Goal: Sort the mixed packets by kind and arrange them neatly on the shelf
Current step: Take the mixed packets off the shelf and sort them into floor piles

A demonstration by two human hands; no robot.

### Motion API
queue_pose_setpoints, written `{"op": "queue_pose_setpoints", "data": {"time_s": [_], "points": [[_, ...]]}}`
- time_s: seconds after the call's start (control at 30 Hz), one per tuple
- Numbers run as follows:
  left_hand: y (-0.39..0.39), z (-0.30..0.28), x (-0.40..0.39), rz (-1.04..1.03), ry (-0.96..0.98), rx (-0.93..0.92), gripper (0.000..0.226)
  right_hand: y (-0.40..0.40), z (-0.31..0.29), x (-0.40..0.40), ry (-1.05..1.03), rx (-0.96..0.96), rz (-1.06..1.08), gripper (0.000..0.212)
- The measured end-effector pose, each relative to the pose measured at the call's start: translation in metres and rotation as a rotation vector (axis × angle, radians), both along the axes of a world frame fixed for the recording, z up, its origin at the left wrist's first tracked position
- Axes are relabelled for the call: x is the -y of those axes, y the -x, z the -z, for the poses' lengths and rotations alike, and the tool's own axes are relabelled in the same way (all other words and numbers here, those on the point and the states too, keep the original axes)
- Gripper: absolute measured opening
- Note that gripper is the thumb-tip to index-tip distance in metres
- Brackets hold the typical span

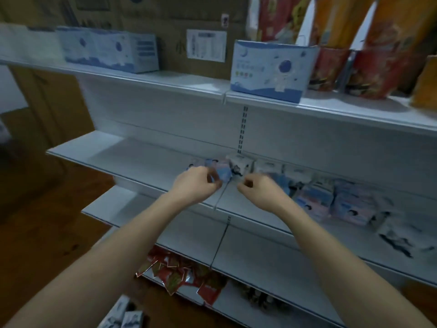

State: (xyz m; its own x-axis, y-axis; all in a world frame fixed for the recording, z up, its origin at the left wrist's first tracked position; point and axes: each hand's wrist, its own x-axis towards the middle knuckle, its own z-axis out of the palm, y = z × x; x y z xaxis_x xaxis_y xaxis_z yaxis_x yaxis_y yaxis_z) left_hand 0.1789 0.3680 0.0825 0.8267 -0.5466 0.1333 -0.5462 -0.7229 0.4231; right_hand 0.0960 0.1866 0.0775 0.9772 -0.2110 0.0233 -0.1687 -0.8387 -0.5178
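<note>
Both hands reach over the middle white shelf (132,159). My left hand (197,184) has its fingers curled at a blue-and-pink packet (222,172) that stands at the left end of a row of packets. Whether it grips the packet is blurred. My right hand (256,188) is curled loosely just right of it, in front of white packets (241,165) and a blue one, with nothing clearly between its fingers. More pink-and-blue packets (314,198) and white packets with dark print (397,235) lie mixed along the shelf to the right.
The top shelf carries blue-and-white boxes (272,69), a second box group (111,49) at left, and tall red and orange bags (369,72) at right. Red sachets (179,273) lie heaped on a lower shelf. White boxes (123,316) sit near the floor.
</note>
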Motion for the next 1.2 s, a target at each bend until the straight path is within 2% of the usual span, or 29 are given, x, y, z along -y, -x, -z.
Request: {"op": "queue_pose_setpoints", "data": {"time_s": [0.13,0.2,0.4,0.5,0.6,0.77,0.87,1.03,1.2], "points": [[0.010,0.020,0.057,0.071,-0.011,-0.118,0.014,0.018,0.017,0.056,-0.092,-0.087,0.045,0.034],[0.014,0.026,0.080,0.069,-0.054,-0.119,0.016,0.028,0.027,0.078,-0.119,-0.092,0.040,0.035],[0.020,0.049,0.123,0.054,-0.023,-0.108,0.019,0.036,0.050,0.125,-0.126,-0.061,0.060,0.034],[0.007,0.055,0.137,0.054,-0.037,-0.131,0.022,0.022,0.049,0.137,-0.119,-0.067,0.056,0.018],[-0.015,0.059,0.148,0.045,-0.055,-0.117,0.028,0.002,0.045,0.145,-0.084,-0.068,0.052,0.036],[-0.067,0.065,0.167,0.043,-0.067,-0.094,0.041,-0.044,0.052,0.160,-0.071,-0.090,0.123,0.046],[-0.104,0.072,0.180,0.042,-0.084,-0.066,0.043,-0.075,0.058,0.170,-0.044,-0.124,0.174,0.059],[-0.168,0.089,0.203,0.066,-0.169,-0.050,0.067,-0.125,0.073,0.179,-0.066,-0.045,0.268,0.065],[-0.218,0.107,0.227,0.121,-0.255,-0.061,0.081,-0.169,0.097,0.184,0.012,-0.097,0.329,0.079]]}}
